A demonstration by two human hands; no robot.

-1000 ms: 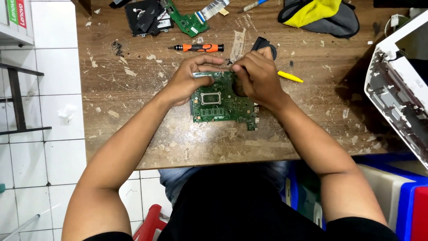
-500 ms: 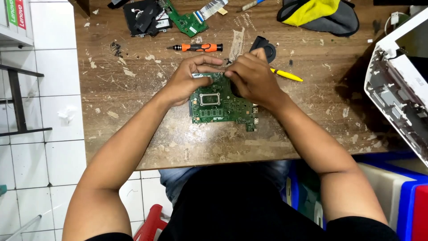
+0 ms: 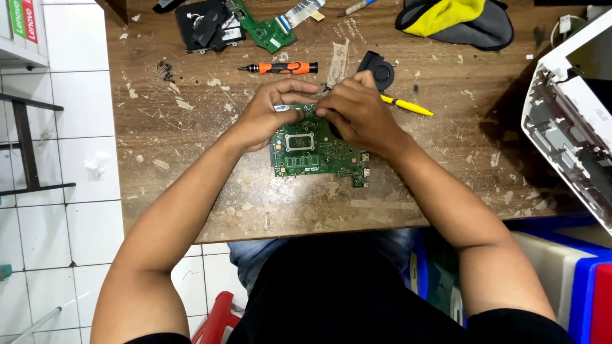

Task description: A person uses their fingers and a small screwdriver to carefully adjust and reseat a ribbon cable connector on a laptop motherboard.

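From the head camera, your left hand (image 3: 264, 114) curls over the top left edge of the green board (image 3: 317, 153), fingers bent and gripping that edge. Your right hand (image 3: 358, 111) lies over the board's top right part, fingers pinched together at its upper edge; what they pinch is too small to tell. The board lies flat on the worn wooden table (image 3: 191, 165), near its front edge, between your forearms. Just beyond your hands lie an orange screwdriver (image 3: 278, 67), a black fan (image 3: 377, 69) and a yellow pen (image 3: 408, 106). Farther back sit a smaller green board (image 3: 262, 28) and a yellow-and-grey cloth (image 3: 456, 19). A white laptop shell (image 3: 567, 127) stands at your right.
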